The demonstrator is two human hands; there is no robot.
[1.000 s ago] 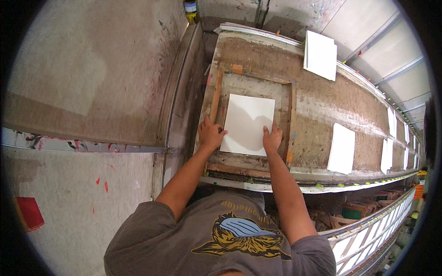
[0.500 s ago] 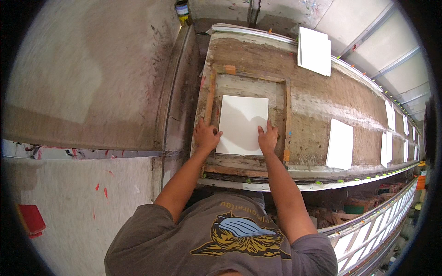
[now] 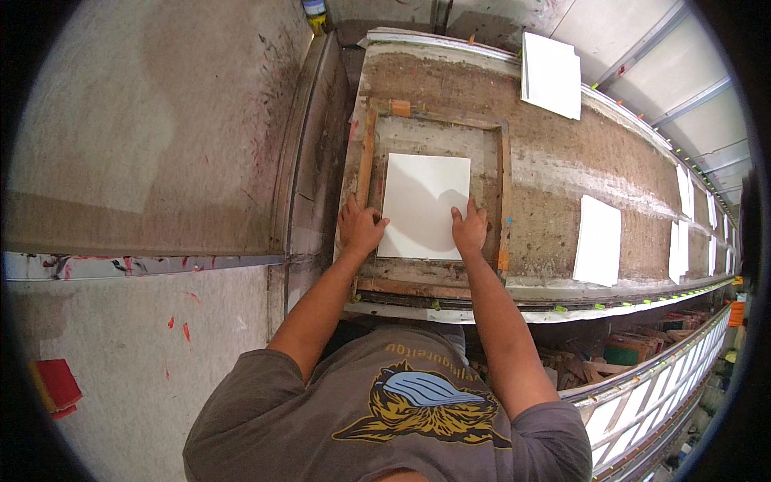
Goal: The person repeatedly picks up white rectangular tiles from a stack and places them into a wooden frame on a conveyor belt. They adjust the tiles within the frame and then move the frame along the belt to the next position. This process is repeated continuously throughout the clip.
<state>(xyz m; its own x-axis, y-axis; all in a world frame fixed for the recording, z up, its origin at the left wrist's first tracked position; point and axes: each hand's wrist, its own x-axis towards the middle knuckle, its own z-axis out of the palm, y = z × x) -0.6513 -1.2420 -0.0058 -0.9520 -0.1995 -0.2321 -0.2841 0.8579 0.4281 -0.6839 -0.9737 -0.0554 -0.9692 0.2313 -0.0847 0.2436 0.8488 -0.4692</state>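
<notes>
A stack of blank white paper (image 3: 423, 197) lies flat inside a worn wooden frame (image 3: 504, 173) on a long, stained table. At the paper's left edge is my left hand (image 3: 363, 228), its thumb touching the edge and its fingers spread toward the frame's left side. My right hand (image 3: 471, 228) rests at the opposite edge, thumb over the paper and fingers stretched forward. Neither hand's fingers are closed around anything. A shadow falls across the upper right part of the sheet.
More white paper stacks (image 3: 597, 241) lie along the table (image 3: 554, 161) to the right, one stack (image 3: 551, 76) at its far edge. Left of the table stands a raised panel (image 3: 309, 161). A can (image 3: 315, 14) sits at the far left corner. Wooden pieces (image 3: 626, 349) fill a lower shelf.
My view has shifted slightly, so the table appears a little higher. Both hands stay at the paper's side edges, and the paper remains inside the frame.
</notes>
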